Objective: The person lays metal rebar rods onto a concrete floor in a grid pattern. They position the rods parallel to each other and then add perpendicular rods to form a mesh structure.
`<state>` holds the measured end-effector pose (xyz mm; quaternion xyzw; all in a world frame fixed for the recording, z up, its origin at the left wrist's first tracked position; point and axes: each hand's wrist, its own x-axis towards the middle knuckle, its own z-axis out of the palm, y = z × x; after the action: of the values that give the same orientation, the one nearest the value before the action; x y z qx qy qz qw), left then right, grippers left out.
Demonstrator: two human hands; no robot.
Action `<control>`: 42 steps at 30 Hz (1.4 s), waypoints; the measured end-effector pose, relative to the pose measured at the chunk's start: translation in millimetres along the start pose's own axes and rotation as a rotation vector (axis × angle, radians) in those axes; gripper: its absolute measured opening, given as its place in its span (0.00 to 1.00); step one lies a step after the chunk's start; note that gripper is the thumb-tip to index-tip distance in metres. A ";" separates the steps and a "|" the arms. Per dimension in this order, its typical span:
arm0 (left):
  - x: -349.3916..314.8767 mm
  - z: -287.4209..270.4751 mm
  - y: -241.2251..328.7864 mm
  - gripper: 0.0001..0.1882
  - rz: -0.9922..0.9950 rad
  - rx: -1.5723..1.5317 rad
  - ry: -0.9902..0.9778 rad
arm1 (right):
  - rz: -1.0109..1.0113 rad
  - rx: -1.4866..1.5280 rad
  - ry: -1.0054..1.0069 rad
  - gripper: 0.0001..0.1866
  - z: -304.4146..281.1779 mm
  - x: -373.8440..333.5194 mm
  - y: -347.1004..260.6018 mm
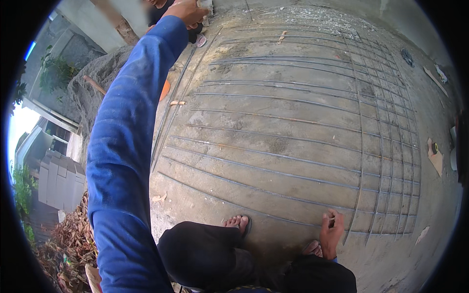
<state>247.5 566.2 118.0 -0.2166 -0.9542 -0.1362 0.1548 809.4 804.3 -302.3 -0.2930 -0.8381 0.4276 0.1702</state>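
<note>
Raised far forward, my left arm crosses the left side in a blue sleeve. My left hand point(186, 11) is at the top edge with its fingers mostly curled, and I see nothing in it. Low by my right foot, my right hand point(332, 234) has its thumb and fingers bent together around a small pale thing point(332, 220) too small to make out. It is close to the nearest long steel bar point(264, 213). Several thin rebars point(234, 94) lie side by side on the ground, crossed at the right by other bars in a grid point(361, 132).
A person point(159, 3) is partly visible beyond my left hand. Two long bars point(178, 93) lie apart at the left, near a grey sand heap point(83, 95). Dry leaves point(68, 244) cover the lower left. Cardboard point(435, 156) with a tape roll lies at the right.
</note>
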 end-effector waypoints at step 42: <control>-224.5 226.2 -192.3 0.28 -0.661 -1.095 0.002 | -0.025 -0.021 -0.213 0.14 27.8 28.5 -51.1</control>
<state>299.0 389.8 -205.7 0.0417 -0.7628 -0.6447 -0.0274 754.9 781.7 -275.5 -0.2372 -0.8595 0.4453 0.0823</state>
